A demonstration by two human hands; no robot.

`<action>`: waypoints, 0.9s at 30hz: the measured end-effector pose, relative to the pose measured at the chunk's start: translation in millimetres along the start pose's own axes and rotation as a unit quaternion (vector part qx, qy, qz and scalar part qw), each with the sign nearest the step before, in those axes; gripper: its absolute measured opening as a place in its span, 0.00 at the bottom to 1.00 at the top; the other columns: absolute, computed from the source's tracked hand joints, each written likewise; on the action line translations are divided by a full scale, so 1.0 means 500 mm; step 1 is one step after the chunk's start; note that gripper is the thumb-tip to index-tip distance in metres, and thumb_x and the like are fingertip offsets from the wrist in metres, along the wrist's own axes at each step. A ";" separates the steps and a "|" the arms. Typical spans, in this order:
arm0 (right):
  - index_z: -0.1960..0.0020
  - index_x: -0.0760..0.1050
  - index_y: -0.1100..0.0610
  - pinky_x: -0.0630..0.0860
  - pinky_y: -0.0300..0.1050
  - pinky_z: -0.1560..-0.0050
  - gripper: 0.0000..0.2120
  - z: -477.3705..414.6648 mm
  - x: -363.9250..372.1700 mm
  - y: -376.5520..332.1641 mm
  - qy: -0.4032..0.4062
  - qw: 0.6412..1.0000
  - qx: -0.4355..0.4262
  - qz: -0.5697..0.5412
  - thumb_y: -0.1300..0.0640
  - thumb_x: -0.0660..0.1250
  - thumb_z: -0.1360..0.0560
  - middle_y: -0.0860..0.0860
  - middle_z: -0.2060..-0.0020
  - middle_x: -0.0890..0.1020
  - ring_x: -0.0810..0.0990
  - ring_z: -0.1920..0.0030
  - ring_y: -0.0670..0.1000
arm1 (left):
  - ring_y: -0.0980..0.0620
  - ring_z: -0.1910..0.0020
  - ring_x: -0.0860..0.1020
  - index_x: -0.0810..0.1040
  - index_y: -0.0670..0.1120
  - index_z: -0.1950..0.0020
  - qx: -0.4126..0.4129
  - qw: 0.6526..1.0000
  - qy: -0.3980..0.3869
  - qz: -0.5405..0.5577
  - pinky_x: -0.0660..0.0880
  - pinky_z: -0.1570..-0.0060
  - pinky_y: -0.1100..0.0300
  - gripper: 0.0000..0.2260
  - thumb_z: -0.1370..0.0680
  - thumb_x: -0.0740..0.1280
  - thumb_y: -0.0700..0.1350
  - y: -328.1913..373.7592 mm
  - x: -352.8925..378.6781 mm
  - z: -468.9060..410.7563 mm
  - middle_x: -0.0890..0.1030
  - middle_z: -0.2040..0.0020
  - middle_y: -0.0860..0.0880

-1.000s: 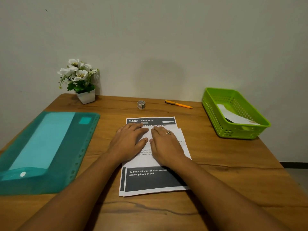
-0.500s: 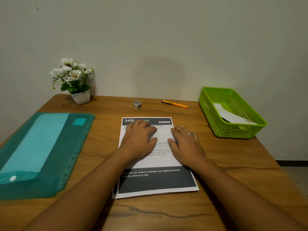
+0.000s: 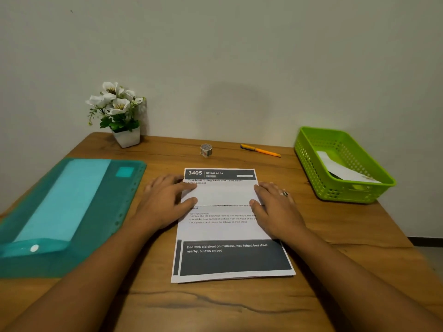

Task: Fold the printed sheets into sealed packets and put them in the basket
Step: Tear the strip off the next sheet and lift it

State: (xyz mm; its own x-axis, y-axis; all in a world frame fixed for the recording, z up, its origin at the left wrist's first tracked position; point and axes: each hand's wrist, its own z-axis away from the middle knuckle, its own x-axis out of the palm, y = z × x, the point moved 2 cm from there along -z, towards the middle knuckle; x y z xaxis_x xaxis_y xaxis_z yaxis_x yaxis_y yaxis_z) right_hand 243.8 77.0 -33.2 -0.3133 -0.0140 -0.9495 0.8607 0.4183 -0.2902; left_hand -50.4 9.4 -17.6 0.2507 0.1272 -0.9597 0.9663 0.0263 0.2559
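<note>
Flat, gripping nothing: left hand (image 3: pixel 165 204) & right hand (image 3: pixel 275 209) press the white printed paper sheets (image 3: pixel 225 232), left of the green plastic basket (image 3: pixel 309 161). Thin, floppy (slides easily, prob.), so pinch corners.

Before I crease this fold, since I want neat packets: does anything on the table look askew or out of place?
Only the printed sheets: a dark strip of the lower sheet peeks out left of the top sheet near the bottom corner, so the two are not squared up. Nothing else stands out.
</note>
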 end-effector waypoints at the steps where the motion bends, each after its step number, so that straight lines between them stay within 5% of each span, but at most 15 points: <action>1: 0.24 0.69 0.51 0.57 0.58 0.23 0.24 -0.001 -0.007 -0.005 -0.003 1.000 0.006 0.000 0.43 0.58 0.16 0.50 0.22 0.68 0.62 0.21 0.54 | 0.50 0.23 0.62 0.72 0.64 0.26 0.001 1.000 0.003 0.000 0.57 0.26 0.42 0.30 0.26 0.54 0.71 0.001 0.001 -0.001 0.67 0.23 0.54; 7: 0.24 0.68 0.44 0.48 0.63 0.20 0.25 -0.032 -0.001 -0.119 -0.053 0.997 -0.045 -0.011 0.37 0.59 0.18 0.53 0.18 0.58 0.53 0.18 0.57 | 0.51 0.23 0.61 0.72 0.64 0.26 0.004 1.000 0.002 -0.001 0.56 0.25 0.42 0.29 0.25 0.55 0.71 -0.006 0.008 -0.006 0.66 0.22 0.55; 12: 0.24 0.69 0.43 0.51 0.67 0.21 0.26 -0.070 0.029 -0.191 -0.075 0.994 -0.064 -0.041 0.37 0.62 0.20 0.52 0.19 0.60 0.54 0.19 0.58 | 0.51 0.23 0.60 0.72 0.64 0.26 -0.002 1.000 0.009 -0.008 0.56 0.25 0.42 0.25 0.21 0.61 0.68 -0.004 0.010 -0.007 0.66 0.22 0.55; 19: 0.24 0.68 0.36 0.53 0.64 0.22 0.28 -0.051 -0.025 -0.047 -0.096 0.994 0.014 -0.040 0.31 0.63 0.22 0.51 0.19 0.61 0.57 0.19 0.58 | 0.51 0.23 0.61 0.72 0.64 0.26 0.004 1.000 0.012 -0.010 0.57 0.26 0.42 0.25 0.21 0.60 0.69 -0.004 0.008 -0.009 0.66 0.22 0.55; 27: 0.25 0.70 0.37 0.62 0.62 0.24 0.27 -0.035 -0.064 0.058 -0.101 0.991 0.067 -0.058 0.35 0.68 0.23 0.49 0.20 0.64 0.61 0.21 0.57 | 0.51 0.26 0.62 0.74 0.60 0.28 0.008 1.000 -0.009 -0.027 0.63 0.30 0.43 0.27 0.23 0.62 0.69 0.018 -0.009 -0.018 0.68 0.24 0.54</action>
State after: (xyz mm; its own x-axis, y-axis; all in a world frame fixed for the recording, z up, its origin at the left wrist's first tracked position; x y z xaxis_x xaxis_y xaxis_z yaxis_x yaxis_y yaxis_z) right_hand 271.8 105.5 -9.2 -0.3376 -0.2418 -0.9097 0.8739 0.2785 -0.3984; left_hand -43.6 17.8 -9.9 0.1981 0.1076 -0.9743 0.9794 0.0176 0.2011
